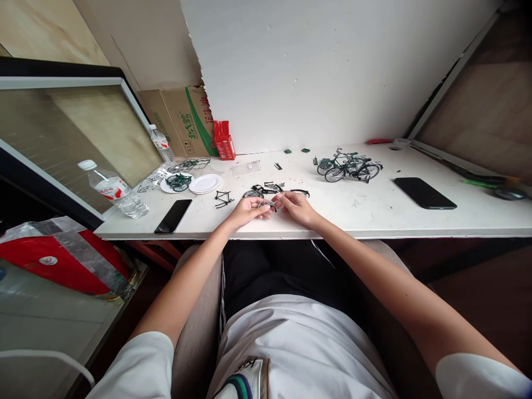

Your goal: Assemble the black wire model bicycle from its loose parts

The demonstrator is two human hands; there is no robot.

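Observation:
My left hand [250, 211] pinches a small silver-and-black model bicycle part [268, 204] near the table's front edge. The fingertips of my right hand [296, 207] are closed at the other end of the same part, whose exact shape is mostly covered by fingers. Just behind the hands lie loose black model parts, among them wheels [254, 192] and a curved mudguard-like piece [301, 192]. A bare black bicycle frame [224, 199] rests to the left of my left hand. Farther right stand assembled model bicycles [352, 169], close together and upright.
White plates [206, 183], one bearing green bicycle parts [178, 182], sit at the left. Around them are a dark phone [173, 216], water bottles [114, 191] and a red box [225, 141]. At the right lies another black phone [424, 193]; a white wall rises behind.

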